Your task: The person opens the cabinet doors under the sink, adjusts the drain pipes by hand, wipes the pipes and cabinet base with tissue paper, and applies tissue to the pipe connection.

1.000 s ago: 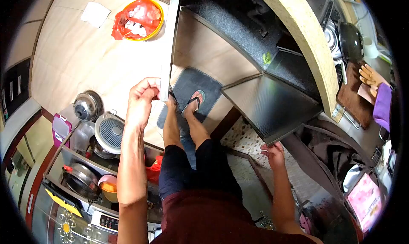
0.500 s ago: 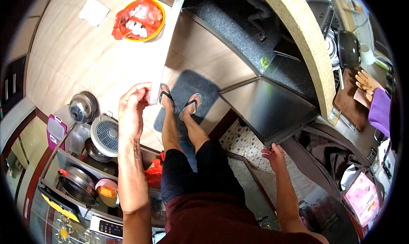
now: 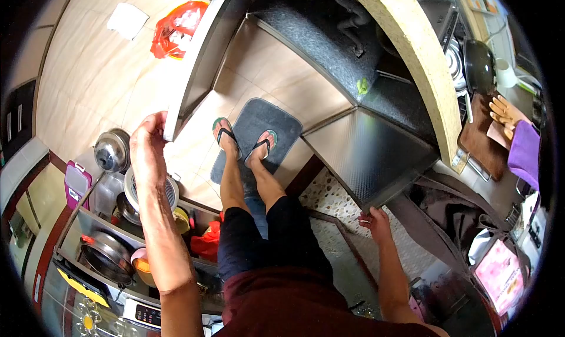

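My left hand point(image 3: 148, 152) is closed on the lower outer corner of the left cabinet door point(image 3: 203, 60), thumb and fingers around its pale edge. The right cabinet door point(image 3: 374, 149), with a ribbed shiny inner face, stands swung out. Just below its outer corner is my right hand point(image 3: 376, 224), fingers loosely bent and apart, holding nothing that I can see; whether a fingertip touches the door I cannot tell. Between the doors the cabinet's dark speckled floor point(image 3: 318, 49) shows, with a green leaf scrap point(image 3: 362, 86) and a grey corrugated pipe point(image 3: 353, 22).
A speckled countertop edge point(image 3: 421, 60) curves above the cabinet. My feet stand on a dark mat point(image 3: 259, 116). A bin with a red bag point(image 3: 176, 31) and a white cloth point(image 3: 128, 21) lie beyond the left door. Pots point(image 3: 112, 150) fill the left side; dark fabric point(image 3: 453, 204) hangs right.
My left hand has moved left, swinging the left door wider so it covers part of the bin. The right hand has dropped slightly below the right door's corner, its hold loosened.
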Tool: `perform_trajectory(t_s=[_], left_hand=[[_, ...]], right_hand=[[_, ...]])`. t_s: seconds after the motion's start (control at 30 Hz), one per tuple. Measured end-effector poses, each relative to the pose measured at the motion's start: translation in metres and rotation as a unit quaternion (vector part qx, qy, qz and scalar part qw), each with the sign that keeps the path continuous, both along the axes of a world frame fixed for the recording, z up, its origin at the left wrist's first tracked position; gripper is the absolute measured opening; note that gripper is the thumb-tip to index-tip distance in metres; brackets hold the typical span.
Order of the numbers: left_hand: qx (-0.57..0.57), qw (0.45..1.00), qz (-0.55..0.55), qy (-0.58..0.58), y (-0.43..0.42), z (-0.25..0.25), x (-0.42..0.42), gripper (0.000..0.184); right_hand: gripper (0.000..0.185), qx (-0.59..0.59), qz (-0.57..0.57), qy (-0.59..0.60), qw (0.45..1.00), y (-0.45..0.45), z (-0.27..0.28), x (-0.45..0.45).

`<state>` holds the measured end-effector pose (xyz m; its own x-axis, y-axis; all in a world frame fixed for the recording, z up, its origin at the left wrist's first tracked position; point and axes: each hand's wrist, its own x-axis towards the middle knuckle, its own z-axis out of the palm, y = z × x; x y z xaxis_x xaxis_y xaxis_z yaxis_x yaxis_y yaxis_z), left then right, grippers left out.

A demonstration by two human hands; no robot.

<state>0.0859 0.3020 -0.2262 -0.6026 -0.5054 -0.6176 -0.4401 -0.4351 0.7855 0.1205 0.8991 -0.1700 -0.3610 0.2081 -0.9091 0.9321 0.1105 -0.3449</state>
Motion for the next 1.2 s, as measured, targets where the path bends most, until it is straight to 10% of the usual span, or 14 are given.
perform_trajectory(t_s=[0.6, 0.83, 0.87, 0.97, 1.2], left_hand=[[-0.097, 0.993, 0.062, -0.015, -0.074, 0.000, -0.020, 0.044], [-0.154, 0.984, 0.044, -0.074, -0.093, 0.014, -0.034, 0.043], [-0.307, 0.948, 0.036, -0.076, -0.083, 0.022, -0.037, 0.042], [-0.609, 0.789, -0.032, -0.076, -0.051, 0.052, -0.033, 0.039], [-0.558, 0.815, -0.152, -0.036, 0.040, 0.043, -0.049, 0.018]], right_hand=[[0.036, 0.206, 0.161, -0.182, 0.948, -0.014, 0.024, -0.017], [0.043, 0.304, 0.362, -0.206, 0.857, -0.020, 0.019, -0.017], [0.044, 0.311, 0.453, -0.193, 0.813, -0.023, 0.019, -0.017], [0.037, 0.269, 0.524, -0.044, 0.807, 0.000, -0.029, -0.002], [0.032, 0.141, 0.390, -0.021, 0.910, -0.085, -0.070, -0.091]])
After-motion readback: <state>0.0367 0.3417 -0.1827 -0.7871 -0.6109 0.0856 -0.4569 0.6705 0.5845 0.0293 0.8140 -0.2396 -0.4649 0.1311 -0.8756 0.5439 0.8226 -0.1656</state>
